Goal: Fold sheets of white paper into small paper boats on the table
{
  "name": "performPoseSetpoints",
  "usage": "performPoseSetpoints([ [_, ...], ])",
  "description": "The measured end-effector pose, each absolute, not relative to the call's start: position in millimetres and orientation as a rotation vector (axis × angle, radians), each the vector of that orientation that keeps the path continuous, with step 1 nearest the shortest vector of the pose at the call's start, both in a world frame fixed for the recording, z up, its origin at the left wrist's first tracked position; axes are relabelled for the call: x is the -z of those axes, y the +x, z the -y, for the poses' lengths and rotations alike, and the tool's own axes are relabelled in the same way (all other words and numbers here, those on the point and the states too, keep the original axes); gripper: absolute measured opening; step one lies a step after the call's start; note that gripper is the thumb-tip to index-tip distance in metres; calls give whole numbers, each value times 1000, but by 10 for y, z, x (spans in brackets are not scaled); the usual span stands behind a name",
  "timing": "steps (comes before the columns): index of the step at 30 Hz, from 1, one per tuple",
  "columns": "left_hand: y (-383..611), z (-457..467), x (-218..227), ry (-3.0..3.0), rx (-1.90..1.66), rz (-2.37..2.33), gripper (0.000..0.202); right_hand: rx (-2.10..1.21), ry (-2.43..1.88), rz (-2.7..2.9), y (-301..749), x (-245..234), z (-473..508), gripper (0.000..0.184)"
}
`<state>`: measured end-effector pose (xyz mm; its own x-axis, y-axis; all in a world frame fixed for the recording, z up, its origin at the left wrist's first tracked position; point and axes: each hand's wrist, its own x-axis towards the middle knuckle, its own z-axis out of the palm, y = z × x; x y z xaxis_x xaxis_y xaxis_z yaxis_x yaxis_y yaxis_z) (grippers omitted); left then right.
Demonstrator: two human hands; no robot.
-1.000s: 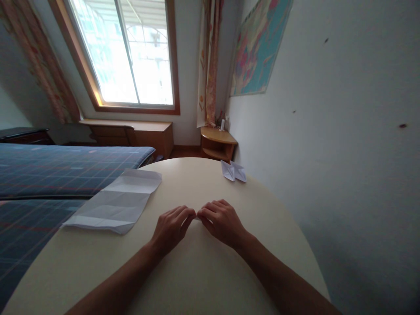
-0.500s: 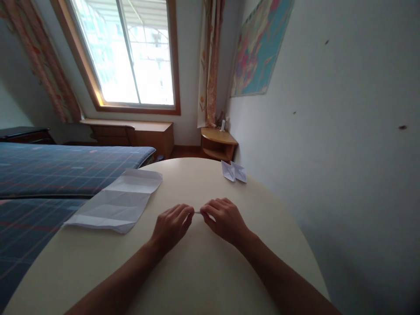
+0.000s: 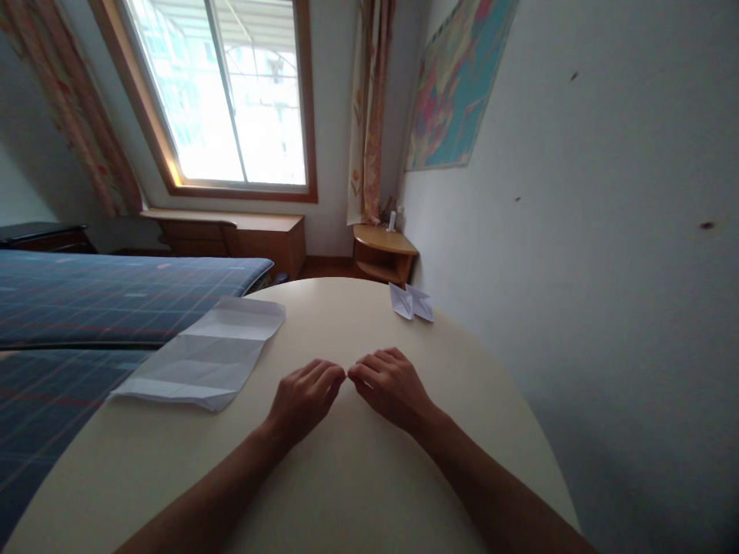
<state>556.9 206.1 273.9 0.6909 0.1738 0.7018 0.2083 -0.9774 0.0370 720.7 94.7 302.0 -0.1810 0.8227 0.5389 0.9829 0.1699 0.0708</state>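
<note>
My left hand [image 3: 305,398] and my right hand [image 3: 391,386] rest knuckles-up on the round cream table [image 3: 346,492], fingers curled down and fingertips almost meeting at the middle. Whatever lies under the fingertips is hidden by the hands. A creased white paper sheet [image 3: 208,357] lies to the left of my left hand, overhanging the table's left edge. A small folded white paper shape [image 3: 411,302] sits at the far right of the table near the wall.
A bed with a blue plaid cover [image 3: 86,300] runs along the table's left side. The white wall [image 3: 577,269] stands close on the right. Beyond are a wooden corner shelf [image 3: 382,251], a low wooden cabinet [image 3: 254,235] and a window [image 3: 231,92].
My fingertips drew apart half a second ago, showing a thin white sliver between them, then closed together again. Nothing else has moved.
</note>
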Motion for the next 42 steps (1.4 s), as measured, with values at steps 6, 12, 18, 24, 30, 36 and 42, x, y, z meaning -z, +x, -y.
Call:
performPoseSetpoints([
  [6, 5571, -2102, -2699, -2870, 1181, 385, 14, 557, -1706, 2034, 7315, -3040, -930, 8],
  [12, 5521, -2189, -2666, -2838, 1244, 455, 15, 559, -1756, 1947, 7502, -3043, -909, 12],
  [18, 5526, -2221, -2622, -2834, 1295, 558, 18, 558, -1774, 1934, 7552, -3054, -911, 11],
  [24, 5527, -2248, -2603, -2817, 1327, 646, 20, 575, -1796, 1889, 7648, -3084, -892, 9],
  [30, 5531, -2244, -2576, -2812, 1343, 705, 22, 540, -1817, 1757, 7708, -3048, -881, 14],
  [36, 5512, -2284, -2534, -2789, 1316, 968, 23, 415, -1767, 1409, 7725, -3025, -898, 17],
  [42, 5533, -2194, -2580, -2947, 1410, 1065, 24, -121, -1537, 1290, 7461, -2880, -1020, 51],
])
